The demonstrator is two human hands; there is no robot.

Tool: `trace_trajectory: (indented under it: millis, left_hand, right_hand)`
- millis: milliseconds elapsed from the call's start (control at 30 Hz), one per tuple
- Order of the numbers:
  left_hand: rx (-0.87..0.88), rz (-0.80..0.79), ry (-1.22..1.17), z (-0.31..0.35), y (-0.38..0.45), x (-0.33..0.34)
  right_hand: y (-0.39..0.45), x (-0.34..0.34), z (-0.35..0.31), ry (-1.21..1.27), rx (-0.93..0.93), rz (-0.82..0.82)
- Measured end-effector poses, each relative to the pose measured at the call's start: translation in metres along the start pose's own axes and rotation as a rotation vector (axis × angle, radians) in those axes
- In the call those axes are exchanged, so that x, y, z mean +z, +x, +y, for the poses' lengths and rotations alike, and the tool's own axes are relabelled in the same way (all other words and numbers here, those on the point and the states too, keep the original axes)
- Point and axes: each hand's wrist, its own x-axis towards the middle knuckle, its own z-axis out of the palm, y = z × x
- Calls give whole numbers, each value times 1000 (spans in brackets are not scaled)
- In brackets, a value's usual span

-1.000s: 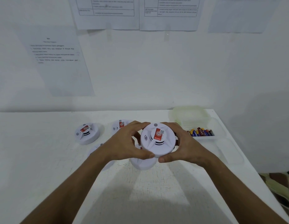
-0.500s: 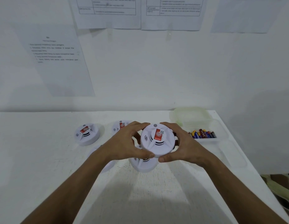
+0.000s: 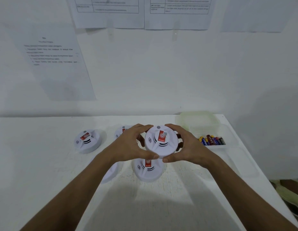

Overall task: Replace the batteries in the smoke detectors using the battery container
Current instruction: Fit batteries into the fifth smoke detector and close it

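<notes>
1. Hands are gripping one smoke detector (image 3: 160, 142) from both sides above the table (image 3: 44, 172): the left hand (image 3: 128, 145) is curling round its left edge, the right hand (image 3: 186, 147) round its right, thumbs nearly meeting at its near rim.
2. Held detector is showing a white round face with a red label and dark vent slots.
3. Just below the hands a second detector (image 3: 149, 170) is lying; another (image 3: 111, 172) is half hidden under the left forearm.
4. Left of the hands a far-left detector (image 3: 87, 140) is sitting; one more (image 3: 122, 131) is peeking behind the left fingers.
5. Right of the hands, a clear battery container (image 3: 228, 147) is holding coloured batteries (image 3: 211, 140), its lid (image 3: 197, 120) lying behind.
</notes>
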Motion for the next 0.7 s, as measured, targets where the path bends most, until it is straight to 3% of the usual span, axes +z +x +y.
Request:
trace_trajectory:
  millis: [700]
  left_hand:
    - [-136,-42,109,-31,65,-6]
  right_hand:
    - [75,-16,33,-174,120,-15]
